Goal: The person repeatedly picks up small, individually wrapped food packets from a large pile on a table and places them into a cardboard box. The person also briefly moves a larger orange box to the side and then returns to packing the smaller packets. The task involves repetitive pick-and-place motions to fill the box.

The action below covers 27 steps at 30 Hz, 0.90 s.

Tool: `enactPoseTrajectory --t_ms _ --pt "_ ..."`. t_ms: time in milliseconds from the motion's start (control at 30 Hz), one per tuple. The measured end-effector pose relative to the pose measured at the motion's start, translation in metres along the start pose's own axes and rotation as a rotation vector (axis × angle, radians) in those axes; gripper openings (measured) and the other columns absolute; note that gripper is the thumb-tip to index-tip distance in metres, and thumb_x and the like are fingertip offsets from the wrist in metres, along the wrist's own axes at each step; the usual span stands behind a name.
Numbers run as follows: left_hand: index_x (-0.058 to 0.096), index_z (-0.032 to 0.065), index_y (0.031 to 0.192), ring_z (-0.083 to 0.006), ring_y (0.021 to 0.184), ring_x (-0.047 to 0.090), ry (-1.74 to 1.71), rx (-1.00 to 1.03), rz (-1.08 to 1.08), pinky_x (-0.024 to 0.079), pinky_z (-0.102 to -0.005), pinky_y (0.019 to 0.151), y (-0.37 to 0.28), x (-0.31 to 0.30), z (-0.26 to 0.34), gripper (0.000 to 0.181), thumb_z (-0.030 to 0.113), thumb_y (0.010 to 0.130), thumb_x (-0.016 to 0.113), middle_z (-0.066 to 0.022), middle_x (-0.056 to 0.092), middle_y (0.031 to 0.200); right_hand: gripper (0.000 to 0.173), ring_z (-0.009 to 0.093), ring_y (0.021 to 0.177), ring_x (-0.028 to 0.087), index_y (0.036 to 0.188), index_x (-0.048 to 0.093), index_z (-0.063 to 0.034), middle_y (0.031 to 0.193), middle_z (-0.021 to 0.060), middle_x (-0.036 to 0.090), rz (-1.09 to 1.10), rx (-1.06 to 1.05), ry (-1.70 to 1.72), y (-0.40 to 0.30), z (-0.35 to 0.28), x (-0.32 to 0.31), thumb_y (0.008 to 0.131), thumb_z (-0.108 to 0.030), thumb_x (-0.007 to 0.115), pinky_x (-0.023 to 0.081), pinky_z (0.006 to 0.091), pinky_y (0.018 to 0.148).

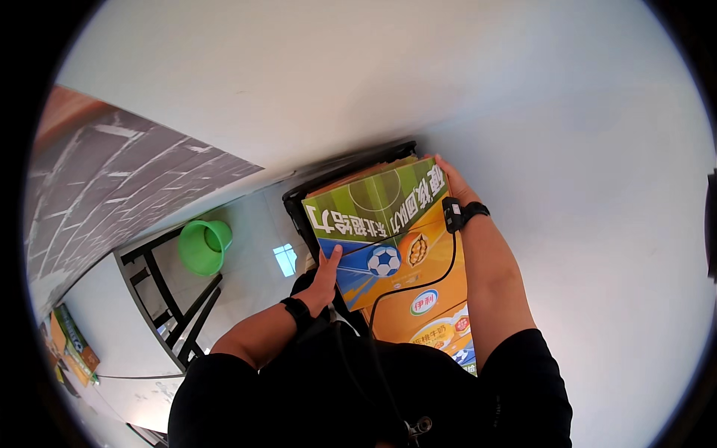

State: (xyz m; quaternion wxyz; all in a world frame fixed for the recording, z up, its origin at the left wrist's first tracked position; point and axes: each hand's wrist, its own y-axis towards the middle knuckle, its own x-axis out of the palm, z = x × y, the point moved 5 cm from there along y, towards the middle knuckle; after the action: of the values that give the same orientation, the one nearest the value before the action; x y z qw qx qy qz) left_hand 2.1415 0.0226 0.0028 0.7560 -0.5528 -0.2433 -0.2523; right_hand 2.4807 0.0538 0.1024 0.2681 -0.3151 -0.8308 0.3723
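Note:
A printed cardboard drink carton (pixel 364 224), green, blue and orange with a soccer ball picture, lies before me, gripped between both hands. My left hand (pixel 326 278) presses its left side, thumb on the top face. My right hand (pixel 452 178) holds the far right corner, its fingertips partly hidden behind the edge. Below the carton, nearer my body, shows another orange carton (pixel 386 322), partly covered by my black shirt. Behind the held carton stands a black frame (pixel 305 221) with brownish cardboard edges inside. A black cable runs from a small device at my right wrist across the cartons.
A green plastic bucket (pixel 196 252) stands on the tiled floor at the left, beside a white table (pixel 112 319) with black metal legs. Another printed carton (pixel 73 341) lies at the far left. A pale wall (pixel 588 196) rises close on the right and ahead.

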Motion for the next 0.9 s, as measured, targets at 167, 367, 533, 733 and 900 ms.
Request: enactPoseTrajectory --t_ms 167,367,533,733,900 --pt "0.012 0.0152 0.14 -0.0208 0.118 0.039 0.13 0.058 0.045 0.034 -0.037 0.098 0.0 0.007 0.005 0.072 0.039 0.088 0.056 -0.0083 0.037 0.131 0.046 0.021 0.088 0.06 0.115 0.054 -0.009 0.101 0.0072 0.063 -0.025 0.031 -0.038 0.016 0.009 -0.025 0.083 -0.041 0.061 0.049 0.0373 0.078" --pt "0.007 0.0125 0.141 -0.0213 0.112 0.045 0.265 0.055 0.127 0.04 -0.0362 0.091 -0.006 0.021 0.018 0.078 0.04 0.088 0.056 -0.0103 0.042 0.127 0.04 0.022 0.093 0.059 0.114 0.056 -0.0054 0.108 0.0099 0.062 0.018 0.153 -0.051 0.013 0.027 -0.04 0.088 -0.036 0.054 0.048 0.0367 0.083" --pt "0.007 0.0087 0.141 -0.0213 0.11 0.047 0.265 0.125 0.165 0.043 -0.036 0.087 0.007 0.009 0.008 0.084 0.042 0.085 0.06 -0.0132 0.046 0.123 0.063 0.023 0.116 0.047 0.129 0.045 -0.0014 0.125 0.013 0.052 0.174 -0.377 -0.818 0.013 0.012 -0.048 0.087 -0.048 0.051 0.033 0.0332 0.1" --pt "0.005 0.0056 0.142 -0.0289 0.115 0.045 0.323 0.093 0.272 0.042 -0.0401 0.087 0.007 0.03 0.014 0.099 0.055 0.078 0.062 -0.0213 0.041 0.129 0.069 0.029 0.127 0.036 0.133 0.035 0.0045 0.135 0.0215 0.039 0.325 -0.46 -0.986 0.005 0.006 -0.071 0.087 -0.044 0.053 0.027 0.035 0.104" --pt "-0.005 0.0047 0.142 -0.0353 0.122 0.038 0.31 0.044 0.182 0.039 -0.0474 0.091 0.001 0.008 0.0 0.106 0.057 0.078 0.06 -0.0226 0.025 0.141 0.067 0.028 0.128 0.034 0.135 0.031 0.004 0.138 0.0188 0.036 0.329 -0.548 -1.07 -0.057 0.038 -0.051 0.088 -0.04 0.053 0.026 0.0345 0.105"
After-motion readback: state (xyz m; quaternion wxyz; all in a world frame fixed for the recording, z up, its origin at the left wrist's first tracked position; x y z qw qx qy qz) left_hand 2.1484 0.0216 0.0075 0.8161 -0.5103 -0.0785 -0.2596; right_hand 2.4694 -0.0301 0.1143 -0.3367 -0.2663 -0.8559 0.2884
